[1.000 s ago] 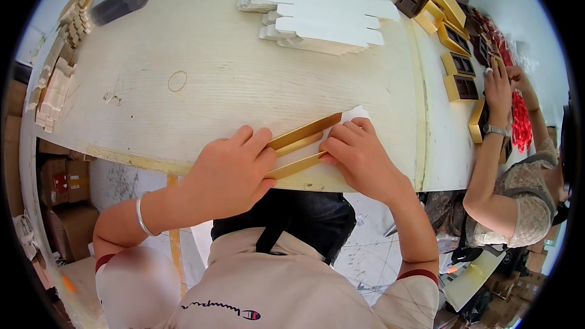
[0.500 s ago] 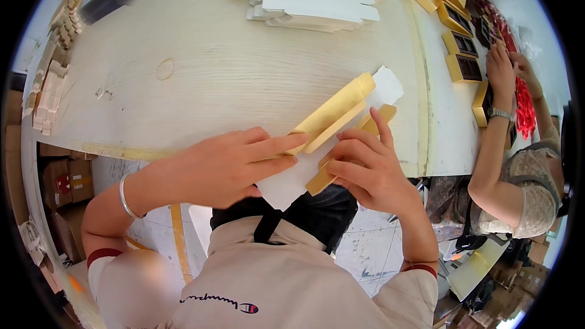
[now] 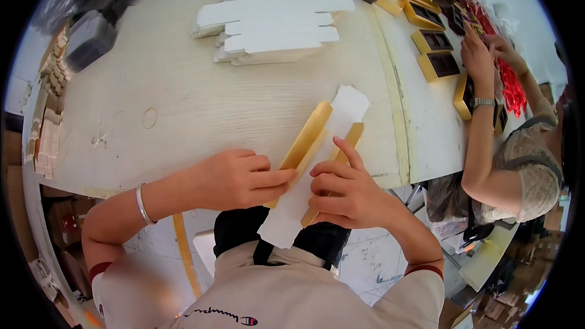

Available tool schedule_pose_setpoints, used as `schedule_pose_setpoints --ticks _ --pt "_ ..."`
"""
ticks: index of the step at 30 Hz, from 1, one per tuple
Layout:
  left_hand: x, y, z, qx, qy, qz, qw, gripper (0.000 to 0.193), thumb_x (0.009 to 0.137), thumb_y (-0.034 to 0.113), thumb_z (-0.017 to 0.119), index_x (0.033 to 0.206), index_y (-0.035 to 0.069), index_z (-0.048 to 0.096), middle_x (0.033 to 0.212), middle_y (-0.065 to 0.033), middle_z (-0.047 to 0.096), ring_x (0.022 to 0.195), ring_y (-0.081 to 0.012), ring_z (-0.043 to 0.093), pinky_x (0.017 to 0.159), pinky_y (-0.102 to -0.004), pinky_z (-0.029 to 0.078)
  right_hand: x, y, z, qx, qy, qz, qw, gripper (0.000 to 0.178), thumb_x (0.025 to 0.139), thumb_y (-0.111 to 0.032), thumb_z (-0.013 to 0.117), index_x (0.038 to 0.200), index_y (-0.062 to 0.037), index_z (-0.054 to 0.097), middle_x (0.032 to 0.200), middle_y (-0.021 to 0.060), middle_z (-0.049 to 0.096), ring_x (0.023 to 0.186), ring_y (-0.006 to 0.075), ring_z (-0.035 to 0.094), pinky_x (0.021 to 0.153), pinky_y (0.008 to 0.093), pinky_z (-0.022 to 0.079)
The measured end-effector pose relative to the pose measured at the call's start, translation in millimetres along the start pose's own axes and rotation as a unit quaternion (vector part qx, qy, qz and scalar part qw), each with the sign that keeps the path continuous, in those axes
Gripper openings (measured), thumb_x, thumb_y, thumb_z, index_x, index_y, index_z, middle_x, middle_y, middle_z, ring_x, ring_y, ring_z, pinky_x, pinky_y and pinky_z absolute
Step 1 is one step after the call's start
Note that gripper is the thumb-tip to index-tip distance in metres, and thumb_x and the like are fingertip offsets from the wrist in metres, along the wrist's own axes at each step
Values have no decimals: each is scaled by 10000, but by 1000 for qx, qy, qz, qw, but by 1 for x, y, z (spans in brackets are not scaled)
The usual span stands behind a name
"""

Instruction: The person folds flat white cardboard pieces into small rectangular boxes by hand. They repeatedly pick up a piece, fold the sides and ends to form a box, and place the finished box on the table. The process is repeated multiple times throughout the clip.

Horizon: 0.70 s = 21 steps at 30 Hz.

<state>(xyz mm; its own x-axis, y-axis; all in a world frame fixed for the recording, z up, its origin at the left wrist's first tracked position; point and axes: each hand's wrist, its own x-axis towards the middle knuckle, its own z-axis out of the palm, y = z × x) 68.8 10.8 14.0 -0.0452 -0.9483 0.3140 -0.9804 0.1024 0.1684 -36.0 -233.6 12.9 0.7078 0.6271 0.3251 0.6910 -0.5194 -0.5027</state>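
Note:
A partly folded cardboard box (image 3: 303, 143), gold on its long raised sides and white inside, slants across the table's near edge, its lower end over my lap. My left hand (image 3: 244, 178) pinches the left gold side with thumb and fingers. On the opposite gold side rests my right hand (image 3: 344, 192), fingers bent round it and the index finger lifted. A white end flap (image 3: 350, 105) lies flat at the far end, and another white flap (image 3: 281, 226) hangs at the near end. My right thumb is mostly hidden.
A stack of flat white box blanks (image 3: 274, 18) lies at the back. To the right, gold boxes with dark inserts (image 3: 436, 41) stand near a co-worker's hands (image 3: 478, 55) and red ribbons (image 3: 512, 88). Dark plastic trays (image 3: 91, 39) and piled pale card pieces (image 3: 49, 140) line the left edge.
The view has shifted, so the table things sit lower and further left. The box stands steeper in the picture, its gold sides still raised. Both hands stay on it.

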Motion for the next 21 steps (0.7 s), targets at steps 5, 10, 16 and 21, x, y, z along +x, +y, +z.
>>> schedule_pose_setpoints --ticks 5,10,16,21 --pt "3 8 7 -27 24 -6 999 122 743 117 702 835 67 639 988 -20 602 685 -136 540 558 -255 465 -16 -11 6 -112 50 9 992 248 702 -256 772 796 -121 586 929 -3 562 998 198 541 1039 529 339" --pt "5 27 18 -195 101 -130 967 127 738 74 728 812 54 628 895 -46 594 656 -192 566 547 -291 470 -20 -10 15 -38 91 13 995 238 699 -214 772 782 -92 586 965 46 578 1016 234 539 969 484 391" --pt "24 55 20 -247 132 -278 919 212 711 60 781 867 44 638 757 -58 564 603 -222 544 502 -325 432 -4 -7 16 2 87 39 995 157 697 -53 716 730 -28 564 953 94 557 1043 286 530 1035 539 372" --pt "35 62 27 -185 136 -293 928 221 736 93 781 889 47 628 718 -53 537 587 -231 535 491 -326 420 1 -8 7 -20 62 30 997 180 674 -60 692 757 5 546 955 123 548 1084 315 527 1029 502 414"
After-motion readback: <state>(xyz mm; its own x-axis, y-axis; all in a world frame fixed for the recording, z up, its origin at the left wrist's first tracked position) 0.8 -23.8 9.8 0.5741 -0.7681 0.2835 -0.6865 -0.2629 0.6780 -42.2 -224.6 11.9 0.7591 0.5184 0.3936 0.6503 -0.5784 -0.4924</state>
